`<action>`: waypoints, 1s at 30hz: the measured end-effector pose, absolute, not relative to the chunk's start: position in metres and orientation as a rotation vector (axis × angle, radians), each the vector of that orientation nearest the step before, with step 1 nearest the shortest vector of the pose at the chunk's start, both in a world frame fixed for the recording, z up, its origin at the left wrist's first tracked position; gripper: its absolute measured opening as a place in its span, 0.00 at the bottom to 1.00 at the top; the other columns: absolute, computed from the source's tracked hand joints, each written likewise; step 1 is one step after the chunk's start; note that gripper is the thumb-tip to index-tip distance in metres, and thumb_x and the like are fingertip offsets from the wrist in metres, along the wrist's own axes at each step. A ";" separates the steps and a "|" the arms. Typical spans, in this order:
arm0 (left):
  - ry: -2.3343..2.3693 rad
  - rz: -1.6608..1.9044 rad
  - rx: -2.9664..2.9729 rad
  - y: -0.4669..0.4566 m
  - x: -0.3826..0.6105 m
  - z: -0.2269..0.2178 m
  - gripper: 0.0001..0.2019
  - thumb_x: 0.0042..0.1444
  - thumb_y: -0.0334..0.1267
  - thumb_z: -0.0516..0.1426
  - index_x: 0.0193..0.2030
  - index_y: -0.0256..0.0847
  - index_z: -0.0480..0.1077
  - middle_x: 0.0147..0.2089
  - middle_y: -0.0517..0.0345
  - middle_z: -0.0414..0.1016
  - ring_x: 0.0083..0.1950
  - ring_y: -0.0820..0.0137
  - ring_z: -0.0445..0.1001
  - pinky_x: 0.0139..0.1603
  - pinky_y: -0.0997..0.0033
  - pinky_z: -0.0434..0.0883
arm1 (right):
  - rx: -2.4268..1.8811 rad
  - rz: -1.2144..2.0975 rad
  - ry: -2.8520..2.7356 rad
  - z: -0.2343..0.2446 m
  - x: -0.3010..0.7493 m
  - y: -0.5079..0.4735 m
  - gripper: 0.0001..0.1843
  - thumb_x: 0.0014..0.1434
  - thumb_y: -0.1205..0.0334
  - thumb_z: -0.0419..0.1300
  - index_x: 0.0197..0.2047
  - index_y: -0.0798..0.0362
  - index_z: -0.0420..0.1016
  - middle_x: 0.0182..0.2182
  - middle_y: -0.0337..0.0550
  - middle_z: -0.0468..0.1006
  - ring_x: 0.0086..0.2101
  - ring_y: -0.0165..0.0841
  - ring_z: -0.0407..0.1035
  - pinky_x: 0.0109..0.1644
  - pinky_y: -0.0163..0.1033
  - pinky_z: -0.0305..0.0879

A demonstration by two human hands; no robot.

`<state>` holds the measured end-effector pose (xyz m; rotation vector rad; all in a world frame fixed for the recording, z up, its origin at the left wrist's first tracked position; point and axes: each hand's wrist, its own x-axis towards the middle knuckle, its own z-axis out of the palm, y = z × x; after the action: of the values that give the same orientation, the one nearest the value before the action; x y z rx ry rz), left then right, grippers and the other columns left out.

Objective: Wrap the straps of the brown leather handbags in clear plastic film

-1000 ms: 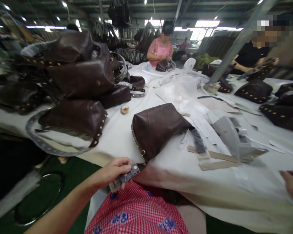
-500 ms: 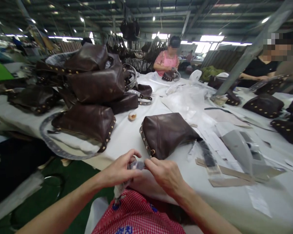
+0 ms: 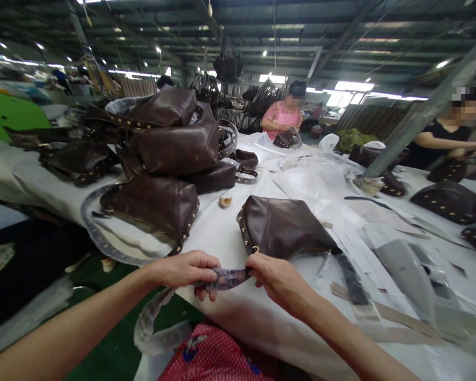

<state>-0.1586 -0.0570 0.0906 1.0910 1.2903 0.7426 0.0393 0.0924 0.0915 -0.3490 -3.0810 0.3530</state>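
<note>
A dark brown leather bag with brass studs lies on the white table in front of me. Its strap, wrapped in clear film, runs from the bag's near corner toward me and hangs in a loop below the table edge. My left hand is closed on the strap a little left of the bag. My right hand pinches the same strap close to the bag's ring. The strap is stretched flat between both hands.
A pile of similar brown bags stands at the left. Plastic sheets, paper strips and grey pieces lie to the right. A person in pink and a person in black work at the far side. A metal post slants up at the right.
My right hand came in from the right edge and took the strap. Both hands have since moved apart, pulling the strap out flat. The camera has tilted up.
</note>
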 end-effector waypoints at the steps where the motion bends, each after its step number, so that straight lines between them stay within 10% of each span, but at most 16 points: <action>1: 1.258 0.733 1.075 -0.052 -0.162 0.093 0.13 0.56 0.47 0.57 0.35 0.38 0.69 0.27 0.58 0.75 0.24 0.74 0.69 0.27 0.75 0.65 | -0.313 0.453 -3.073 0.097 0.038 0.098 0.08 0.63 0.71 0.52 0.39 0.51 0.70 0.34 0.38 0.77 0.30 0.28 0.72 0.29 0.31 0.55; 8: 1.356 0.763 1.220 -0.028 -0.152 0.089 0.11 0.57 0.44 0.55 0.33 0.39 0.70 0.28 0.59 0.75 0.26 0.75 0.69 0.27 0.77 0.64 | -0.255 0.936 -2.983 0.116 0.028 0.118 0.07 0.61 0.72 0.52 0.36 0.53 0.70 0.18 0.31 0.70 0.21 0.26 0.70 0.27 0.28 0.59; 17: 1.371 0.877 1.299 -0.002 -0.125 0.086 0.17 0.62 0.47 0.50 0.41 0.36 0.72 0.31 0.57 0.73 0.29 0.73 0.70 0.31 0.74 0.67 | -0.040 1.483 -2.789 0.107 0.016 0.133 0.06 0.62 0.71 0.51 0.41 0.52 0.61 0.29 0.37 0.78 0.22 0.26 0.72 0.24 0.29 0.67; 24: 1.379 0.954 1.125 -0.010 -0.132 0.081 0.07 0.58 0.40 0.52 0.37 0.38 0.63 0.30 0.56 0.77 0.25 0.75 0.69 0.26 0.75 0.63 | 0.006 0.434 -2.901 0.096 0.036 0.139 0.27 0.59 0.72 0.57 0.60 0.50 0.60 0.60 0.51 0.67 0.46 0.36 0.73 0.44 0.38 0.70; 27: 1.418 0.936 1.090 -0.015 -0.132 0.079 0.09 0.57 0.42 0.53 0.34 0.38 0.62 0.30 0.55 0.77 0.25 0.75 0.70 0.26 0.75 0.64 | -0.098 -0.088 -2.912 0.083 0.035 0.139 0.35 0.59 0.67 0.60 0.67 0.45 0.53 0.67 0.53 0.55 0.39 0.37 0.75 0.36 0.39 0.68; 30: 1.438 0.942 1.083 -0.018 -0.129 0.078 0.10 0.57 0.44 0.53 0.34 0.38 0.62 0.31 0.55 0.77 0.25 0.74 0.70 0.27 0.75 0.65 | -0.188 -0.356 -2.821 0.072 0.024 0.140 0.30 0.62 0.63 0.58 0.66 0.50 0.56 0.62 0.55 0.65 0.33 0.34 0.74 0.31 0.39 0.63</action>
<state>-0.1285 -0.0183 0.0780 1.0827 1.4383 0.9415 0.0242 0.1396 0.0717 -0.1883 -2.8205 -0.3560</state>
